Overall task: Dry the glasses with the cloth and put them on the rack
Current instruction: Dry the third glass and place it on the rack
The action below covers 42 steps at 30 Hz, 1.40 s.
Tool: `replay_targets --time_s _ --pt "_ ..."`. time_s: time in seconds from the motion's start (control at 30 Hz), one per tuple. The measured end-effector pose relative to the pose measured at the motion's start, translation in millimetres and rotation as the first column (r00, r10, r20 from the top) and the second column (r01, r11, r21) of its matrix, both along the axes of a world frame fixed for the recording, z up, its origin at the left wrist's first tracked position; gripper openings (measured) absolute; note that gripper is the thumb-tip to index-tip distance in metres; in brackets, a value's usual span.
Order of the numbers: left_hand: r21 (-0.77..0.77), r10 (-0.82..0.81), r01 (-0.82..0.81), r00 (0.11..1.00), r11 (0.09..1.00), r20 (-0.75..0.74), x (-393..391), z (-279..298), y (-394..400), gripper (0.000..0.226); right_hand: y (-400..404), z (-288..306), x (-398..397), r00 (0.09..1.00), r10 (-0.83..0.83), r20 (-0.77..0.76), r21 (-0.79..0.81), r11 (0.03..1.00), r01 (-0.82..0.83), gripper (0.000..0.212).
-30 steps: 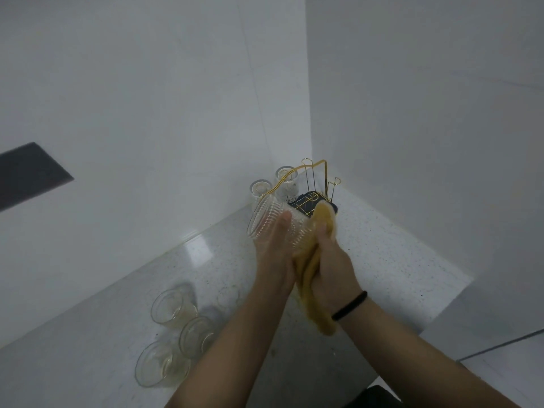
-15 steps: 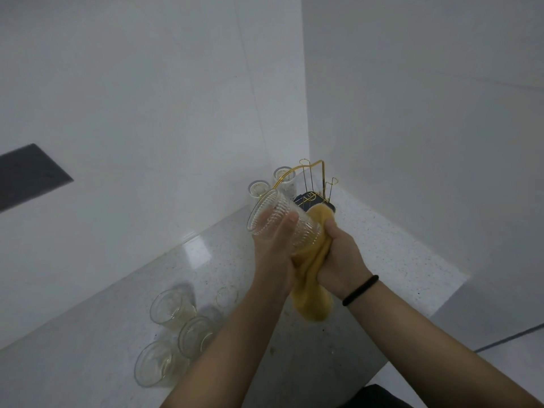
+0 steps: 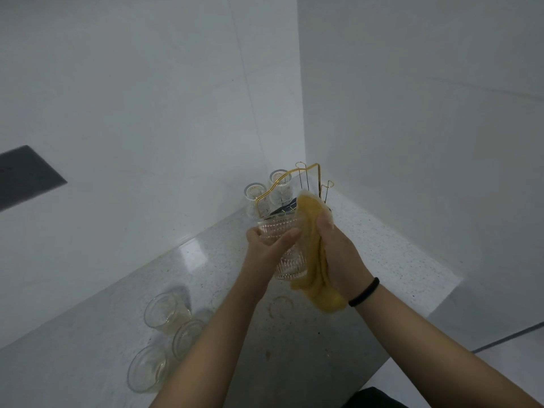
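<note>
Ribbed glass [image 3: 284, 245] now stood nearly upright between the hands, no longer tipped with its mouth toward 10 o'clock as half a second ago. Yellow cloth [image 3: 313, 254] now laid flat along the glass's side at 3 o'clock, running from above the rim down past the base, where before it bunched under the base. Probably means wiping of the outer wall under way; drying of this glass not finished, racking not yet begun.

Left hand [image 3: 266, 248] wrapped round the glass's upper part from 9 o'clock, thumb across the front, fingers behind and mostly hidden. Right hand [image 3: 338, 254] clenched on the cloth, pressing it against the glass; thumb forward near the rim, black band at the wrist. Both forearms reaching up from 6 o'clock, meeting above the counter [image 3: 382, 260].

Held glass up in the air, just in front of the gold wire rack [image 3: 309, 184] at 12 o'clock in the corner. Two racked glasses [image 3: 266, 195] upside down there. Three waiting glasses [image 3: 167, 328] grouped on the counter at 8 o'clock, well apart from the rack.
</note>
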<state>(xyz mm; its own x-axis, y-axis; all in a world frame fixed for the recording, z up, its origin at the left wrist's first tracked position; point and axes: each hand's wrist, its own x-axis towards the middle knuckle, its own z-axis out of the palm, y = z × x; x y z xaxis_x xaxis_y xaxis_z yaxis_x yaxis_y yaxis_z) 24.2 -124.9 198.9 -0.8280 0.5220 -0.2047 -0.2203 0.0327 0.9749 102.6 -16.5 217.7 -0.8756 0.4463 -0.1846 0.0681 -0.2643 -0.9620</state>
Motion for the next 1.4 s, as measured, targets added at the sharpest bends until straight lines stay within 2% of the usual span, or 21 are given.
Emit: replay_targets --time_s 0.13,0.2,0.27,0.37,0.5,0.57,0.63,0.7,0.77,0.83,0.9,0.97,1.03,1.07,1.1,1.13,1.17,1.23,1.27,1.33,1.4 --pt "-0.039 -0.135 0.135 0.991 0.99 0.017 0 4 0 0.07 2 -3 -10 0.987 -0.06 -0.146 0.213 0.973 0.091 0.056" --pt "-0.015 -0.222 0.226 0.968 0.974 0.115 1 4 0 0.08 3 -6 -14 0.975 -0.142 -0.168 0.338 0.921 0.192 0.061" --pt "0.004 -0.276 0.283 0.93 0.959 0.244 4 5 0 0.074 7 -9 -16 0.961 -0.197 -0.195 0.403 0.877 0.262 0.065" --pt "0.065 -0.318 0.319 0.862 0.946 0.394 4 0 -2 0.069 16 -12 -19 0.957 -0.19 -0.217 0.465 0.842 0.273 0.054" --pt "0.003 -0.2 0.207 0.94 0.978 0.277 19 -4 1 0.081 20 -11 -25 0.917 -0.366 -0.16 0.52 0.758 0.393 0.052" --pt "0.008 -0.068 0.068 0.986 0.998 0.151 31 -6 4 0.076 21 -9 -27 0.888 -0.438 -0.141 0.531 0.723 0.442 0.053" --pt "0.055 -0.029 0.021 0.99 0.998 0.141 31 -7 7 0.061 21 -9 -27 0.887 -0.437 -0.149 0.558 0.704 0.44 0.053" --pt "0.18 -0.118 0.07 0.956 0.981 0.27 25 0 5 0.043 20 -11 -24 0.891 -0.409 -0.196 0.54 0.714 0.446 0.052" --pt "0.341 -0.227 0.055 0.843 0.938 0.487 18 7 0 0.043 21 -13 -22 0.883 -0.394 -0.256 0.487 0.736 0.47 0.049" --pt "0.416 -0.307 0.061 0.774 0.907 0.555 18 9 -1 0.049 23 -13 -23 0.873 -0.399 -0.279 0.478 0.731 0.487 0.048" --pt "0.274 -0.212 0.089 0.859 0.958 0.466 23 8 4 0.055 24 -12 -27 0.863 -0.44 -0.248 0.491 0.711 0.503 0.05" --pt "0.043 -0.058 0.051 0.981 0.998 0.185 30 3 10 0.076 25 -8 -30 0.864 -0.464 -0.195 0.54 0.684 0.49 0.052" --pt "-0.091 -0.011 -0.006 0.983 0.996 -0.183 35 -5 13 0.071 27 -5 -32 0.872 -0.461 -0.167 0.581 0.668 0.465 0.052" --pt "-0.088 0.018 -0.043 0.965 0.995 -0.261 36 -5 14 0.061 27 -3 -31 0.877 -0.45 -0.17 0.595 0.662 0.456 0.051" --pt "-0.042 0.044 -0.055 0.971 0.998 -0.235 36 -6 14 0.055 26 -2 -30 0.878 -0.44 -0.19 0.602 0.654 0.458 0.051" --pt "0.04 0.059 -0.055 0.992 0.998 -0.111 34 -1 15 0.054 25 -1 -29 0.875 -0.427 -0.227 0.603 0.645 0.47 0.05" --pt "0.156 0.04 -0.057 0.993 0.986 0.113 33 7 14 0.053 24 -1 -27 0.872 -0.408 -0.27 0.599 0.638 0.484 0.05" --pt "0.355 -0.139 -0.049 0.865 0.934 0.483 28 14 10 0.052 24 -1 -25 0.868 -0.375 -0.325 0.601 0.626 0.496 0.046" --pt "0.348 -0.193 -0.007 0.821 0.938 0.537 26 12 9 0.055 24 -1 -25 0.867 -0.374 -0.33 0.607 0.619 0.498 0.045" --pt "0.201 -0.152 0.066 0.878 0.977 0.453 28 12 11 0.06 26 0 -26 0.854 -0.409 -0.32 0.605 0.606 0.517 0.048" --pt "0.045 -0.029 0.024 0.991 0.999 0.127 31 8 16 0.06 28 3 -27 0.85 -0.431 -0.305 0.627 0.581 0.519 0.05"
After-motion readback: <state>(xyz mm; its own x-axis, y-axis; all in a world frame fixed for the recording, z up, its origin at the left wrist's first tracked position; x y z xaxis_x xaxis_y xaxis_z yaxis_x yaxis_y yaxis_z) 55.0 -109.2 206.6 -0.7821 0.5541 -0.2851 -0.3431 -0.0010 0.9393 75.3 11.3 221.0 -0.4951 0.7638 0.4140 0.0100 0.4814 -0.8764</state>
